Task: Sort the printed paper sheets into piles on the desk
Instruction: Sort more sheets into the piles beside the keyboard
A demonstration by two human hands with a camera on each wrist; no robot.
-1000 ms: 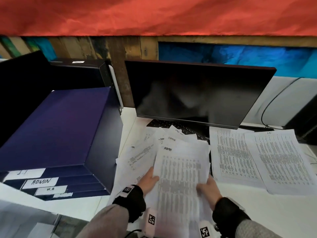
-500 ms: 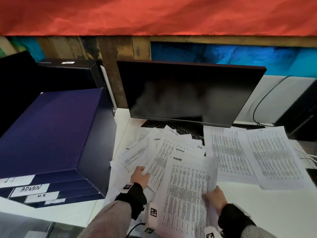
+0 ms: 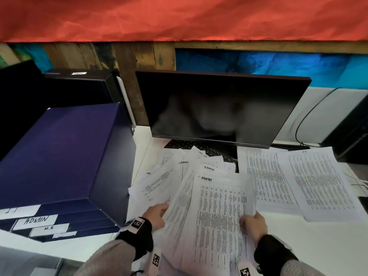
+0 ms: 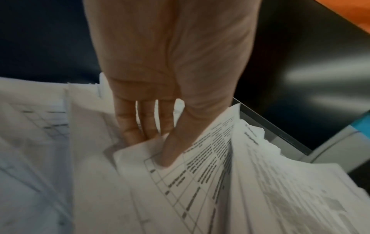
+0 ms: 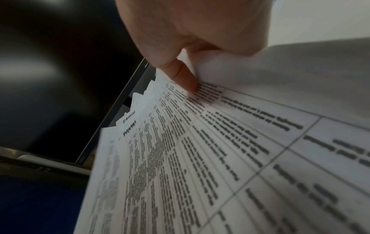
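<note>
A: Grip status?

B: Right hand [image 3: 255,223] pinches the lower right edge of the white printed sheet headed "ADMIN" [image 3: 221,214], thumb [image 5: 183,76] on top and the other fingers hidden under the paper. The sheet sits lower centre of frame, tilted up off the heap, probably so the heading can be read.

A: Left?

B: Left hand [image 3: 156,214] is dug into the loose heap of unsorted white printed sheets [image 3: 169,180]; thumb [image 4: 174,148] pressed on a gridded page, fingers tucked under it. Looks like a pinch holding the heap down while the top sheet comes away, but the wrist view is blurred, so take that loosely.

A: Surroundings?

B: Two flat piles of dense-text white sheets [image 3: 294,182] lie to the right on the white desk [image 3: 318,246], one marked at its top corner, which I can't read for certain. Navy stacked drawer box with handwritten labels [image 3: 59,156] at left; one label says ADMIN. Black monitor [image 3: 215,108] is behind the heap.

A: Where does it go?

B: No ADMIN pile is visible yet, so my guess is it starts one on bare desk.
</note>
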